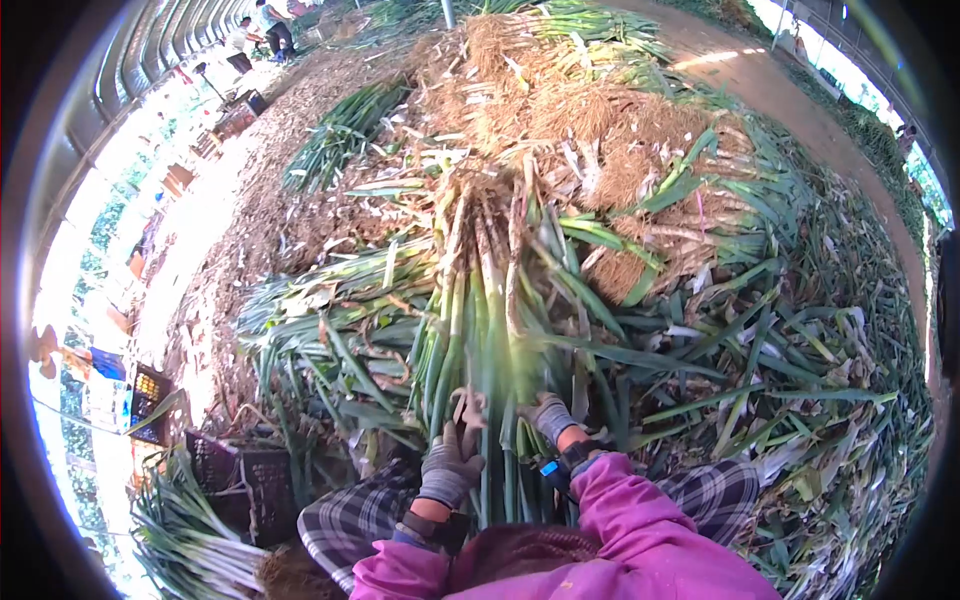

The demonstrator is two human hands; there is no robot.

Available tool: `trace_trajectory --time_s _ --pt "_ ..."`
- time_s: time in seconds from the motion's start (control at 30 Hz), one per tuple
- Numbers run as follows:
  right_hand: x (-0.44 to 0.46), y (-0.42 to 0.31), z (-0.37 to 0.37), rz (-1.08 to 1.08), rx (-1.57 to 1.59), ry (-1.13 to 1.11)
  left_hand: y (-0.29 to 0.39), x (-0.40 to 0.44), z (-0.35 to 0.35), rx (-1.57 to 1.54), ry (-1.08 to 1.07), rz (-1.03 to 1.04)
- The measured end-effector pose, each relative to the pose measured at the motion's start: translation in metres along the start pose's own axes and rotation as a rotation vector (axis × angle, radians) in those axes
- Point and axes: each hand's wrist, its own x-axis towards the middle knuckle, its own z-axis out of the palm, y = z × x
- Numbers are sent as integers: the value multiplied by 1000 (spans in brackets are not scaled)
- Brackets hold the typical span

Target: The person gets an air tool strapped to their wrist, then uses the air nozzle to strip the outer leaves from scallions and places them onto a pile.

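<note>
A bunch of long green onions [485, 290] lies in front of me, its roots pointing away and its green leaves running down between my arms. My left hand [450, 470], in a grey glove, is at the left edge of the leaves with its fingers pointing forward and apart; a pale dry leaf lies near its fingertips. My right hand [549, 418], also gloved, is at the right side of the same leaves. Its fingertips are blurred and partly hidden, so its grip is unclear.
Heaps of onions with brown roots [600, 120] lie ahead. Stripped leaves [800, 400] cover the right side. Dark crates [265, 490] and trimmed onions [200, 540] are at the lower left. Another bundle [345, 130] lies farther off. People [272, 28] work in the far background.
</note>
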Motion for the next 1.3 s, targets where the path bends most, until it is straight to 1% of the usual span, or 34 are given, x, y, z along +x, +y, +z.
trace_trajectory --time_s 0.03,0.07,0.13,0.23,0.27,0.3,0.4,0.43,0.47,0.53,0.57,0.67,0.77,0.87,0.97,1.03,1.07,1.1,1.17,1.2,1.27,1.3 --pt "-12 -6 12 41 1 9 13 -19 -23 61 -59 25" --pt "-21 -8 22 64 -9 -35 23 -39 -39 117 -110 56" --pt "-34 -7 32 115 -42 -113 18 -72 -47 168 -271 82" --pt "-65 -11 35 90 -31 -59 18 -114 -54 296 -402 81" --pt "-76 -15 34 85 -37 -29 15 -121 -51 290 -439 93" --pt "-83 -24 31 92 -31 -83 11 -128 -47 283 -476 102" --pt "-94 -12 54 69 66 -10 -3 -136 -33 217 -540 135" --pt "-99 -7 53 55 50 -53 -6 -135 -31 206 -560 127" --pt "-98 0 58 32 55 -41 -6 -135 -30 194 -578 116" --pt "-91 32 80 -9 73 -22 -15 -133 -27 183 -580 129" --pt "-92 32 81 -16 63 -2 -15 -132 -28 178 -582 134" --pt "-94 35 76 38 -20 -48 -6 -130 -37 194 -624 101" --pt "-96 35 72 55 69 -71 -2 -118 -35 181 -641 119" --pt "-94 38 69 34 -40 -44 14 -121 -43 237 -703 107" --pt "-111 -3 34 73 83 -137 0 -124 -32 152 -609 95" --pt "-100 25 61 27 47 -115 -4 -127 -23 176 -478 149" --pt "-100 21 60 4 29 -100 -4 -126 -19 187 -411 179" --pt "-105 16 52 12 26 -86 -3 -119 -14 249 -416 175" --pt "-108 20 54 42 74 -227 4 -97 -6 370 -424 167" --pt "-109 22 54 55 97 -293 8 -83 -3 375 -425 138" --pt "-112 23 52 79 69 -328 21 -55 -2 387 -430 79" --pt "-115 23 52 93 57 -347 29 -42 -6 419 -429 141"
